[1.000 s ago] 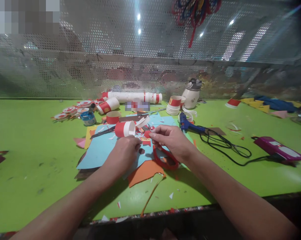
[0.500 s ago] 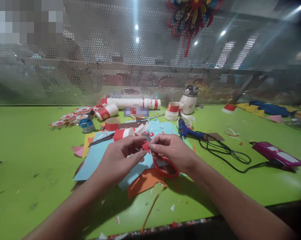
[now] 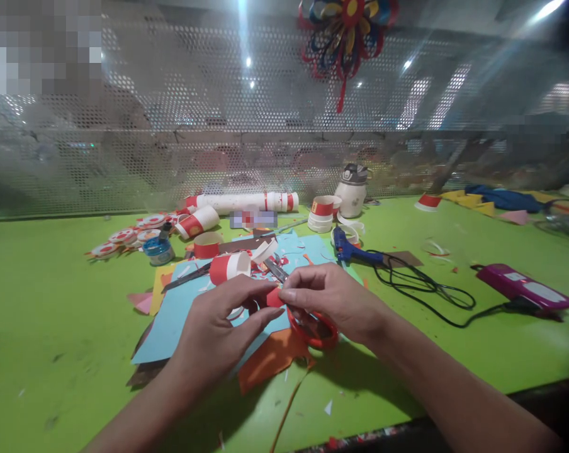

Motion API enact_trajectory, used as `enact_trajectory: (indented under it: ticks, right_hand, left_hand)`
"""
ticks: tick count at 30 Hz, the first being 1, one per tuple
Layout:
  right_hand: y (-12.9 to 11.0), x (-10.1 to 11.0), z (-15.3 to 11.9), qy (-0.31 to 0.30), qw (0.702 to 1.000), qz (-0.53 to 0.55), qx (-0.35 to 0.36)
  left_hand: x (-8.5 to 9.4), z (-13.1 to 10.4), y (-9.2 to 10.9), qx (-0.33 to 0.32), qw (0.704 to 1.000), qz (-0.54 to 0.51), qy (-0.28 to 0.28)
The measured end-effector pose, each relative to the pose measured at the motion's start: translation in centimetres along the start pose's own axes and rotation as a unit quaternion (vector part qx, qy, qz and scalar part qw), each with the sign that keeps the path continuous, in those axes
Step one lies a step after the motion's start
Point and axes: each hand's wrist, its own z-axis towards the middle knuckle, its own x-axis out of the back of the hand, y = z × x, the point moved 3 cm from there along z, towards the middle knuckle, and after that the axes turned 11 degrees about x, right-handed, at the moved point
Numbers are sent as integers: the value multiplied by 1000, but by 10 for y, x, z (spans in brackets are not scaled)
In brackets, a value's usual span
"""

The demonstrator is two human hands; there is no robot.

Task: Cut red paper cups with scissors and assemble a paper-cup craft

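A small red paper piece (image 3: 274, 298) is between my two hands above the paper pile. My right hand (image 3: 329, 299) pinches its right end between thumb and forefinger. Curled around its left side is my left hand (image 3: 223, 318), forefinger against the piece and thumb just below. Under my right hand lie scissors (image 3: 318, 338) with red handles, their blades pointing away to the left. Just beyond my left hand a red-and-white paper cup section (image 3: 228, 267) rests on its side on light blue paper (image 3: 166, 327). An orange paper scrap (image 3: 268, 358) lies nearest me.
A blue glue gun (image 3: 360, 248) lies to the right, its black cord running to a purple box (image 3: 520, 286). Further back are a white bottle (image 3: 351, 192), a long tube of cups (image 3: 237, 202) and a blue-lidded jar (image 3: 158, 250). Perforated metal mesh (image 3: 209, 94) stands behind the table.
The view has shifted slightly. My left thumb has moved away from the red piece's edge to below it, while my right hand keeps its pinch.
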Motion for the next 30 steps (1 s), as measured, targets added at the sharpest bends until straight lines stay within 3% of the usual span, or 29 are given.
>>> enact_trajectory:
  ticks: [7, 16, 25, 30]
  right_hand:
    - [-15, 0, 0, 76, 985, -131, 86]
    - [-8, -7, -4, 26, 997, -59, 29]
    - [-7, -3, -4, 33, 998, -43, -20]
    - [-5, -1, -3, 23, 999, -24, -23]
  left_hand:
    - [2, 0, -3, 55, 998, 12, 27]
    - [0, 1, -2, 83, 996, -21, 6]
    - [-4, 2, -16, 215, 953, -160, -137]
    - [-1, 4, -16, 221, 950, -173, -135]
